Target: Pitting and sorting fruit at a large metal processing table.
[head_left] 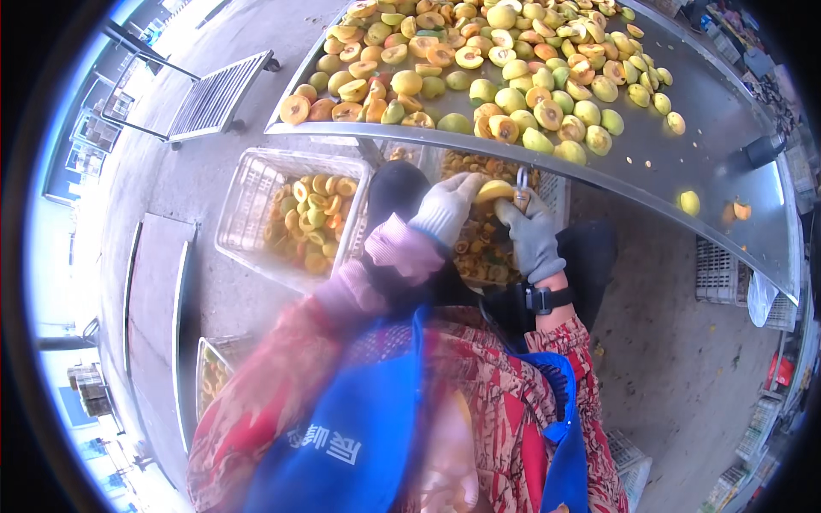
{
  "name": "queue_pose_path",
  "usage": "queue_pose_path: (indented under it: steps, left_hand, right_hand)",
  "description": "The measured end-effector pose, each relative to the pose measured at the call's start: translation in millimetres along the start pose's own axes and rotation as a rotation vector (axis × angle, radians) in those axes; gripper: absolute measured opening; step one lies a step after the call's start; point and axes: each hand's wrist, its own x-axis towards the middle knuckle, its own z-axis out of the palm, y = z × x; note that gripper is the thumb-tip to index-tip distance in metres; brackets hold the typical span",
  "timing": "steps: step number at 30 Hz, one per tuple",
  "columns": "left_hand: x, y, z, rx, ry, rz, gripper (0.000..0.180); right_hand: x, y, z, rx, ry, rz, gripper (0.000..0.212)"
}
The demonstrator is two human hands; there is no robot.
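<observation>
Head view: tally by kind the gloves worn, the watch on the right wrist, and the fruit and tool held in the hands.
Pale grey fabric gloves: 2
Black strapped wristwatch: 1
Yellow curved fruit piece: 1
Silver metal loop-ended tool: 1
Total: 5

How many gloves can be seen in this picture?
2: one glove on the left hand, at the yellow fruit piece; another on the right hand, with the metal tool. Both show clearly.
</observation>
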Motion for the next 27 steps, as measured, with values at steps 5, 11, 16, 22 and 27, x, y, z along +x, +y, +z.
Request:
queue_pose_path:
  steps: [5,11,16,22,27]
  left_hand:
    - [25,-17,9,-0.417,0.024,-0.112,0.044]
    - [46,-32,9,-0.968,0.239,-0.289,0.042]
    - [53,-47,4,-0.917,0.181,-0.274,0.037]
    - [56,-54,5,-0.764,0.213,-0.2,0.032]
    - [51,-36,14,-0.66,0.37,-0.223,0.032]
  right_hand:
    - [13,20,7,0.101,0.044,0.176,0.011]
    - [-11,10,15,-0.244,0.118,0.236,0.013]
    - [3,27,18,-0.612,0.055,0.025,0.029]
    - [10,45,26,-0.601,0.003,0.136,0.033]
    - [11,45,30,-0.513,0.045,0.144,0.034]
